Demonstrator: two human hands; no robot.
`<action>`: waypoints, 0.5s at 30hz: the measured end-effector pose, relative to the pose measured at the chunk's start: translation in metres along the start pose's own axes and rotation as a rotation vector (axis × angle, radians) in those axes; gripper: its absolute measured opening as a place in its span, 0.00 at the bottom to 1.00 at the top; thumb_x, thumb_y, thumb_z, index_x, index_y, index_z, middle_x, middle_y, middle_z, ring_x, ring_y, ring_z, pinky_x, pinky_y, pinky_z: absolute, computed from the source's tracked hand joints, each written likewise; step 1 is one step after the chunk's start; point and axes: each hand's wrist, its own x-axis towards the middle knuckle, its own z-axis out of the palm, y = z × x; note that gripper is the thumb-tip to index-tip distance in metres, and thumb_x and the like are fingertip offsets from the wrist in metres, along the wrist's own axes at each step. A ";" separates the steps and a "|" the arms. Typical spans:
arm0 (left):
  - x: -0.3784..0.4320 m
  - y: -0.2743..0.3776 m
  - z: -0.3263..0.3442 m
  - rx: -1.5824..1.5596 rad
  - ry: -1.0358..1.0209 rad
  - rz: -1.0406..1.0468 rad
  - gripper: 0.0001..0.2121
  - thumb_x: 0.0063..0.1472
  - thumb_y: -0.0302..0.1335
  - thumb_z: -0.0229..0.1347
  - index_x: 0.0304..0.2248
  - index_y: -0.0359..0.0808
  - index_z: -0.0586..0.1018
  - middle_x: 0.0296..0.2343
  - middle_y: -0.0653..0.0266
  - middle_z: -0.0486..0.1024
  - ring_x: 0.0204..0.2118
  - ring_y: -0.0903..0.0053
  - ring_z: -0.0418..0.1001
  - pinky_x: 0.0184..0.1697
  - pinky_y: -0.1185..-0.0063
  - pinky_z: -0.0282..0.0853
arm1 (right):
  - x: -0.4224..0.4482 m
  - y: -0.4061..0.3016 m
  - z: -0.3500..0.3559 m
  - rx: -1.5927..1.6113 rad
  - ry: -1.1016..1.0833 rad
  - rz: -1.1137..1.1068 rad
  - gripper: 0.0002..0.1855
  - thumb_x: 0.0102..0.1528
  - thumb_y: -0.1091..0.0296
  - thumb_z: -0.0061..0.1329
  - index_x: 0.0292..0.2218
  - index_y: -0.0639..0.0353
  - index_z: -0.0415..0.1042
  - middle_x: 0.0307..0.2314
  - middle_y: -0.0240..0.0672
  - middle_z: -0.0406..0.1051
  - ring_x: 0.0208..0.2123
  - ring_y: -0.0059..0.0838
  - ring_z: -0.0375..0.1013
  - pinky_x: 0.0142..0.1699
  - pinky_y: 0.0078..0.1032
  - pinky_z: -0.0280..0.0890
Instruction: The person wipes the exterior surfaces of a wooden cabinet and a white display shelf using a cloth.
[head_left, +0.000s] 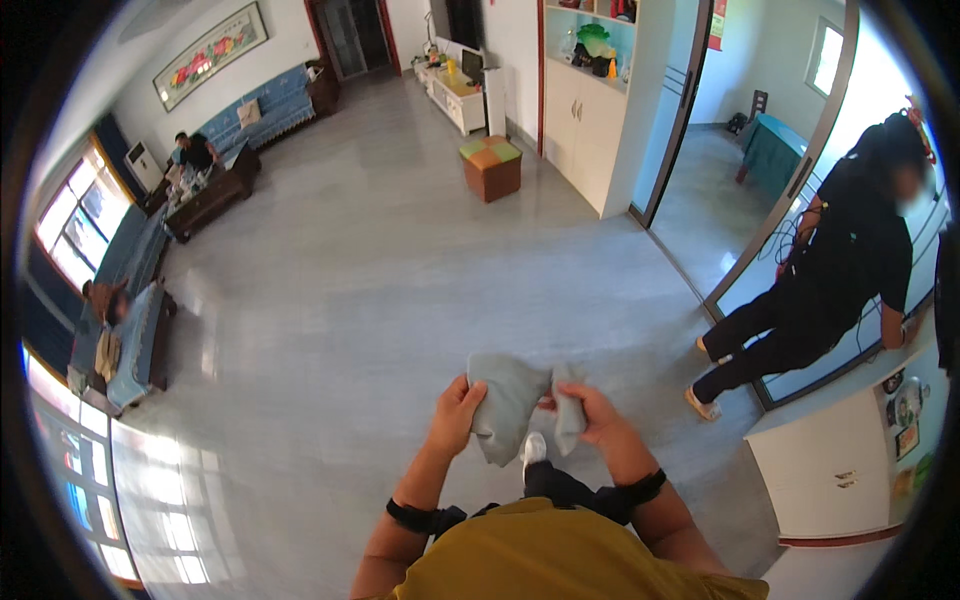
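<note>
A pale grey-green cloth (506, 409) hangs between my two hands, above the floor in front of my body. My left hand (454, 416) grips its left edge, with the thumb pressed on top. On the other side, my right hand (596, 416) pinches a gathered end of the cloth. Between the hands the fabric narrows to a twisted part, and its lower corners droop. One white shoe (534, 448) of mine shows just beneath the cloth. Black straps circle both my forearms.
A person in black (840, 255) stands at right beside the sliding glass door (780, 225), near a white cabinet (825, 465). Ahead is a checkered cube stool (491, 169) on the glossy grey floor (337, 300). Blue-covered sofas (259, 112), a dark coffee table (217, 199) and seated people are at left.
</note>
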 end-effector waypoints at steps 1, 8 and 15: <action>0.021 -0.003 0.001 -0.044 0.032 -0.039 0.10 0.57 0.32 0.47 0.31 0.32 0.70 0.24 0.71 0.67 0.27 0.86 0.63 0.30 0.84 0.61 | 0.020 -0.006 0.001 0.030 0.033 0.058 0.21 0.49 0.63 0.43 0.42 0.66 0.60 0.36 0.43 0.65 0.35 0.36 0.69 0.40 0.35 0.64; 0.141 0.004 0.013 -0.396 0.011 -0.355 0.16 0.55 0.34 0.49 0.39 0.31 0.66 0.33 0.63 0.68 0.34 0.76 0.67 0.37 0.78 0.64 | 0.114 -0.084 0.003 0.201 -0.102 0.080 0.23 0.46 0.64 0.46 0.42 0.68 0.61 0.37 0.45 0.66 0.40 0.36 0.67 0.44 0.30 0.63; 0.263 0.011 -0.012 -0.088 -0.090 -0.226 0.14 0.53 0.29 0.51 0.38 0.30 0.68 0.32 0.63 0.70 0.34 0.76 0.69 0.40 0.78 0.64 | 0.205 -0.205 -0.004 -0.011 0.007 0.091 0.14 0.46 0.67 0.48 0.35 0.60 0.63 0.25 0.36 0.68 0.26 0.28 0.70 0.32 0.29 0.67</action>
